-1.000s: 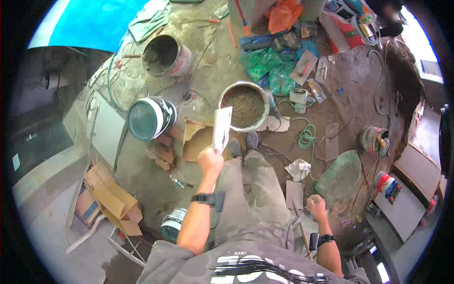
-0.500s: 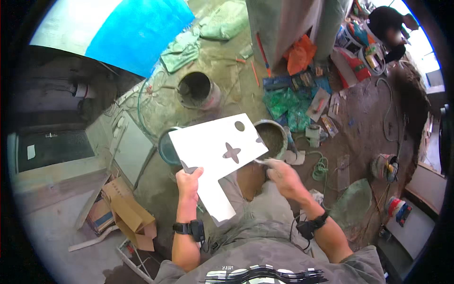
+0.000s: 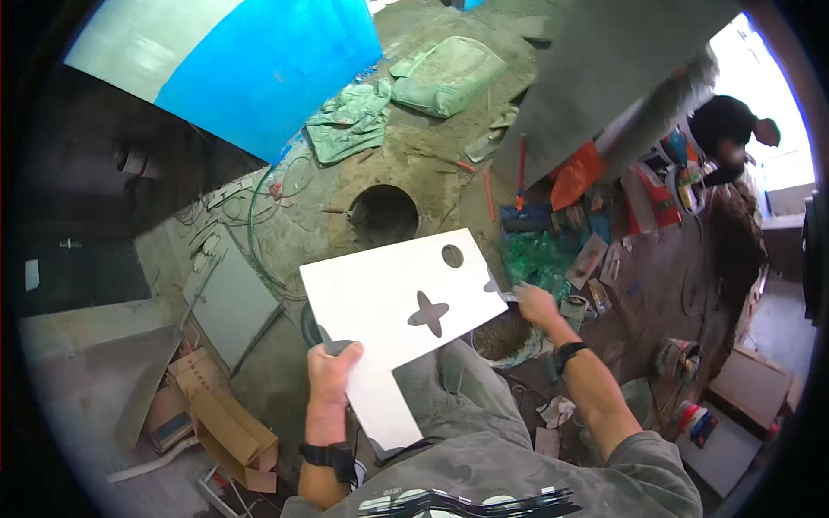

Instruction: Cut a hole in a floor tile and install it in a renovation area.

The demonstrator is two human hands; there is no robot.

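Observation:
An L-shaped white tile (image 3: 371, 298) with grey petal-shaped motifs and a round hole near its far right corner is held tilted in front of my body. My left hand (image 3: 332, 371) grips its left edge, thumb on the face. My right hand (image 3: 537, 306) is closed at the rim of a bucket (image 3: 518, 361) of grey-brown mortar, just past the tile's right edge. What its fingers hold, if anything, cannot be made out. The tile covers part of this bucket and most of another bucket (image 3: 309, 326) on the left.
A dark-mouthed bucket (image 3: 384, 216) stands beyond the tile. Green sacks (image 3: 449, 78), green plastic (image 3: 540, 259) and hand tools (image 3: 590, 259) lie farther off. Cardboard boxes (image 3: 233, 432) sit at lower left. Another person (image 3: 725, 129) bends at far right.
My right hand has moved right and away from me, from below the tile's right edge to the mortar bucket's rim. The tile appears slightly lower in view, still in my left hand.

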